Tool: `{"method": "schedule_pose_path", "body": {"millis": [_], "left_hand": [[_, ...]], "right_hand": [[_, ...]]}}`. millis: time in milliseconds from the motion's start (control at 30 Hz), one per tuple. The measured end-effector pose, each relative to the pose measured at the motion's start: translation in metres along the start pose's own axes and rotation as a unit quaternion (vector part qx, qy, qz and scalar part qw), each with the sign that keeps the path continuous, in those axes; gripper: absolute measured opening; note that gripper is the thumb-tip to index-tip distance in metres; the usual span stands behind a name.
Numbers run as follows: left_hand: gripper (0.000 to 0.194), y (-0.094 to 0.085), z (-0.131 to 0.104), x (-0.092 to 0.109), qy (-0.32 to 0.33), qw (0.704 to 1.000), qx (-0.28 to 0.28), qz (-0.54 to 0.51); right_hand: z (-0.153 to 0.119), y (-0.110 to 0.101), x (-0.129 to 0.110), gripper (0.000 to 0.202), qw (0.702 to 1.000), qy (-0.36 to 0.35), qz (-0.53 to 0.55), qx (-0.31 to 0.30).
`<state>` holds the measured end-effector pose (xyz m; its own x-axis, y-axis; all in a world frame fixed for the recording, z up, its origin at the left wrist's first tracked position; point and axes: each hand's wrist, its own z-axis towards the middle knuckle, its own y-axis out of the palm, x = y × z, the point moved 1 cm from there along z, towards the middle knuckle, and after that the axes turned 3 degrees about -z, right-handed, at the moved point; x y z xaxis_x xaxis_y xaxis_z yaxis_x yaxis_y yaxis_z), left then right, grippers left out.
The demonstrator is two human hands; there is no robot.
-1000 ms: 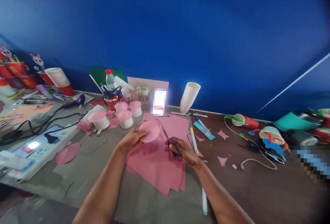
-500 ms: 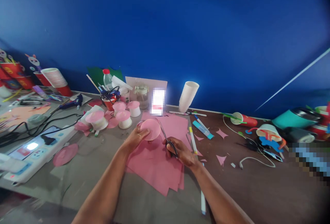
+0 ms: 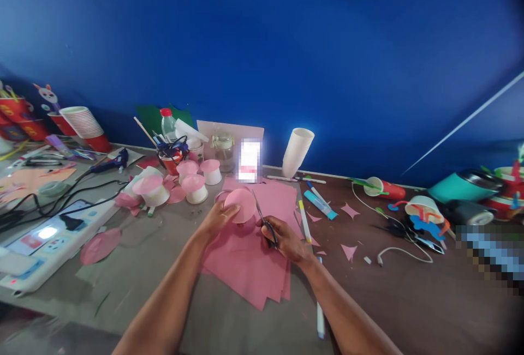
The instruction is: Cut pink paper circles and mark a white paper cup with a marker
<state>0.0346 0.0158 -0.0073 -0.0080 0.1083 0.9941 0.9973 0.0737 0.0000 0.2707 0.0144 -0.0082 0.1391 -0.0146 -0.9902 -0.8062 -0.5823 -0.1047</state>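
A round pink paper disc (image 3: 241, 205) is pinched in my left hand (image 3: 219, 218), its thumb lying across the near left edge. Whether a cup sits under the disc is hidden. My right hand (image 3: 282, 240) is closed round the dark handles of a pair of scissors (image 3: 268, 228). The blades point up and away, close along the disc's right edge. Beneath both hands lie stacked sheets of pink paper (image 3: 249, 268). Left of my left hand, several white paper cups (image 3: 197, 196) carry pink discs on top.
A leaning stack of white cups (image 3: 298, 150) stands by the blue wall. Markers (image 3: 305, 221) and pink scraps (image 3: 349, 251) lie right of the sheets. A white power strip (image 3: 61, 251), black cables and a glue gun (image 3: 110, 163) take up the left side.
The disc has shifted slightly right, and its edge now sits nearer the scissor blades. Both hands keep their grips. The whole view has moved a little.
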Motion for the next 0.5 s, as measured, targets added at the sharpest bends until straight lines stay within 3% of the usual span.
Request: {"method": "schedule_pose_path", "body": {"millis": [500], "left_hand": [[0.041,0.0020,-0.0024,0.0078,0.008,1.000,-0.005,0.009]], "right_hand": [[0.0024,0.0006,-0.0016,0.067,1.000,-0.008,0.006,0.011]]}}
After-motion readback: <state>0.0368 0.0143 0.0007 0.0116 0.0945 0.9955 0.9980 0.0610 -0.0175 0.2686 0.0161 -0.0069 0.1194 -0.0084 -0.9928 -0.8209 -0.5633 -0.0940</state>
